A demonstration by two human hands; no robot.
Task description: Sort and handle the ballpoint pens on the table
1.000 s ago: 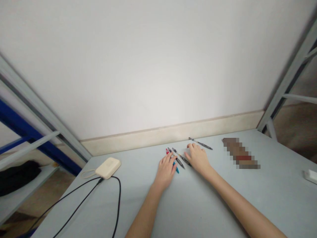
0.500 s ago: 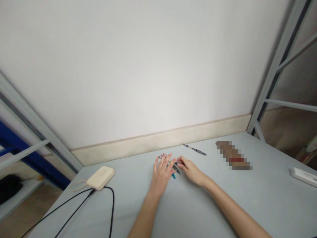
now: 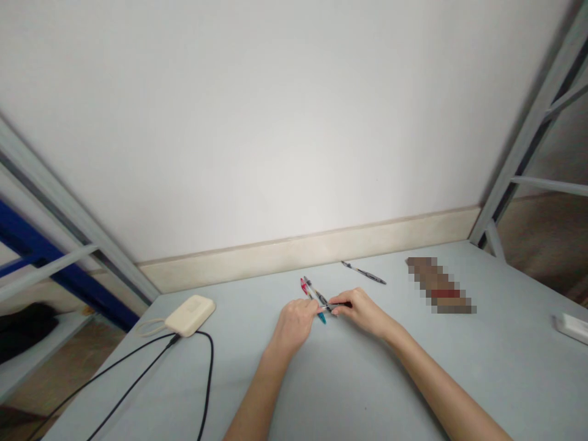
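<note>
Beside the beige block [image 3: 190,315] lies a black cable [image 3: 210,367]; rightward, the left hand [image 3: 294,323] pinches one end of a dark pen [image 3: 337,305] above other pens [image 3: 315,293], the right hand [image 3: 359,309] gripping its opposite end.

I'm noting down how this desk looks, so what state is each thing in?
Held pen: gripped, partly hidden
Left hand: closed on one end
Right hand: pinching the other
Far pen: lying untouched
Red-ended pen: lying, partly hidden
Power bank: lying flat; on or off, cannot tell
Cable plug: apparently in the power bank
</note>
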